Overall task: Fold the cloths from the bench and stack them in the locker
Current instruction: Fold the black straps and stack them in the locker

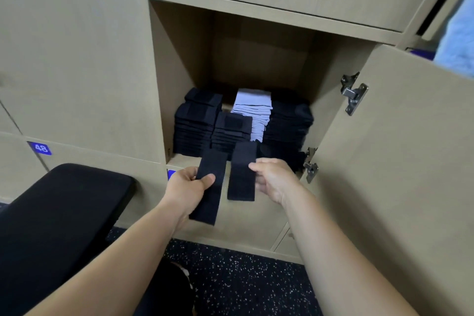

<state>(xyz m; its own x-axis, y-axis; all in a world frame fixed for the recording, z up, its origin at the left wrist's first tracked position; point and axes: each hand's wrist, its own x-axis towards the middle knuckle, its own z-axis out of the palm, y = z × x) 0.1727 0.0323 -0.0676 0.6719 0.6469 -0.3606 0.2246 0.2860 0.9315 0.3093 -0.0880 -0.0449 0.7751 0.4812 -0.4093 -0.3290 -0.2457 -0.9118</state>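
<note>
Only readable writing is a white "48" on a blue tag [39,148], out at 9 o'clock from the hands. There's another blue tag [171,174] right behind the left hand [189,182], too covered to read

The left hand pinches a folded dark cloth [209,187], thumb on top, with the strip hanging down toward 6 o'clock. The right hand [272,177] holds a second dark cloth [242,174] by its right edge with its fingertips. Both cloths are just in front of the locker [179,59] opening, at its lower lip

Inside are three dark stacks [195,126] and a pale stack [254,108] packed side by side, with plenty of open room above them toward 12 o'clock. The door [397,161] is swung out at 3 o'clock, its lower hinge [310,164] near the right hand. The black padded desk [64,213] sits at 8 o'clock, its corner close to the left forearm, with speckled floor [243,285] at 6
</note>
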